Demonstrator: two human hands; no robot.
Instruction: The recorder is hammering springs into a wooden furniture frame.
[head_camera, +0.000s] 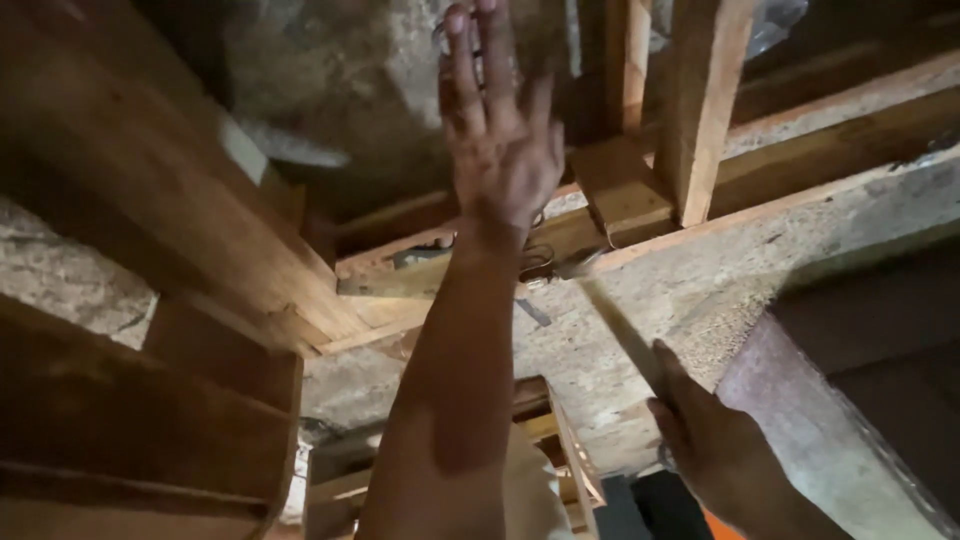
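I am looking up at a ceiling of rough concrete and wooden boards. My left hand is raised on a straight arm, its fingers apart and stretched toward the concrete; it holds nothing. My right hand sits low at the right, closed around a thin dark tool. The tool slants up and left, and its tip lies by some thin wire loops at a wooden beam, just below my left wrist.
A thick wooden plank slants across the left. An upright timber post and a small wooden block meet the beam at upper right. A concrete slab face and a dark reddish beam fill the right side.
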